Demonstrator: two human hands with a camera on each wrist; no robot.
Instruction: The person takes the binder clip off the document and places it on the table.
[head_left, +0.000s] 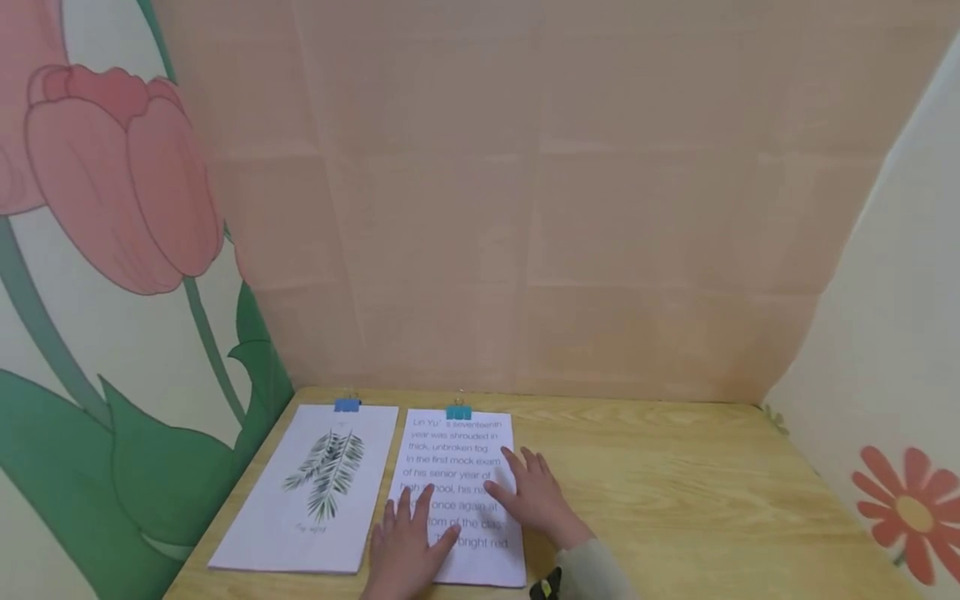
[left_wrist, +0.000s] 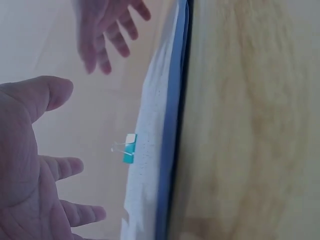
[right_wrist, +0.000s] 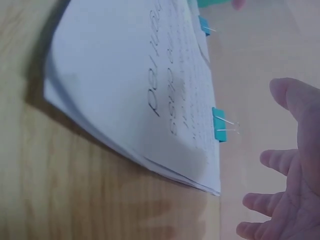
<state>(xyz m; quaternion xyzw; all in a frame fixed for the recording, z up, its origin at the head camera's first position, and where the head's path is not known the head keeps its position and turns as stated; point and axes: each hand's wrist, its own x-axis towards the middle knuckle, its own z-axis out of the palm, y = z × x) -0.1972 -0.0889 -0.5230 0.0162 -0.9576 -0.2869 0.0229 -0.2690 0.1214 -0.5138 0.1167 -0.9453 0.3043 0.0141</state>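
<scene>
Nearest, a person's left hand (head_left: 408,542) hovers above the lower left part of the text stack (head_left: 461,500), fingers and thumb spread apart, holding nothing. The right hand (head_left: 536,496), below a pale sleeve (head_left: 596,571), hangs above the text stack's right edge, its fingers likewise apart and gripping nothing; both wrist views show a gap between hand and paper. The text stack itself lies flat on the wooden table (head_left: 675,492), printed lines facing up, a teal clip (head_left: 459,412) at its far edge. Just left of the text stack lies a leaf-print stack (head_left: 307,492) with a blue clip (head_left: 347,405) on its far edge. Beyond the text stack rises a creased pinkish-brown backdrop (head_left: 525,200).
</scene>
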